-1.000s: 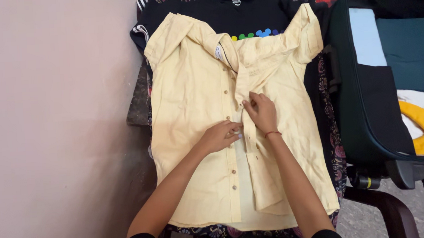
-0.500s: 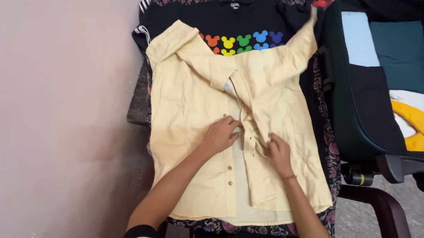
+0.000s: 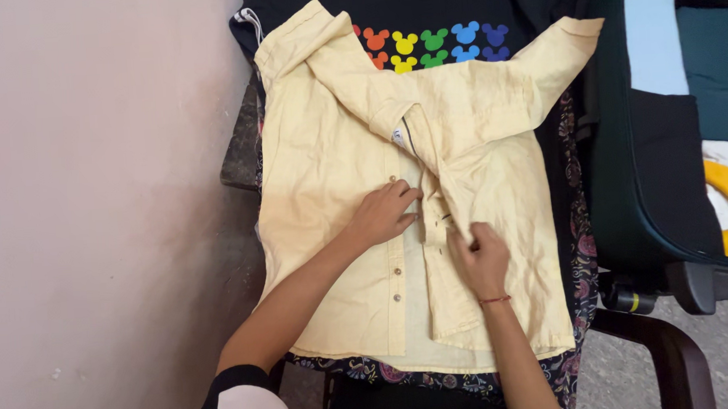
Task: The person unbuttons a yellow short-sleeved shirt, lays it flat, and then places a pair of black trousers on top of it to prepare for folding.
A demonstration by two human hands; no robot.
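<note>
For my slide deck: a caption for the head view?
Both hands press a yellow shirt's button placket beside an open suitcase.

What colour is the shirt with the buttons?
Pale yellow shirt, seen best in the head view.

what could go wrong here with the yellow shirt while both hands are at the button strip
The yellow shirt is rumpled near its collar, so creases may get pressed in. Left hand and right hand work one button strip; a button could meet the wrong hole. One sleeve reaches toward the open suitcase and might snag.
</note>
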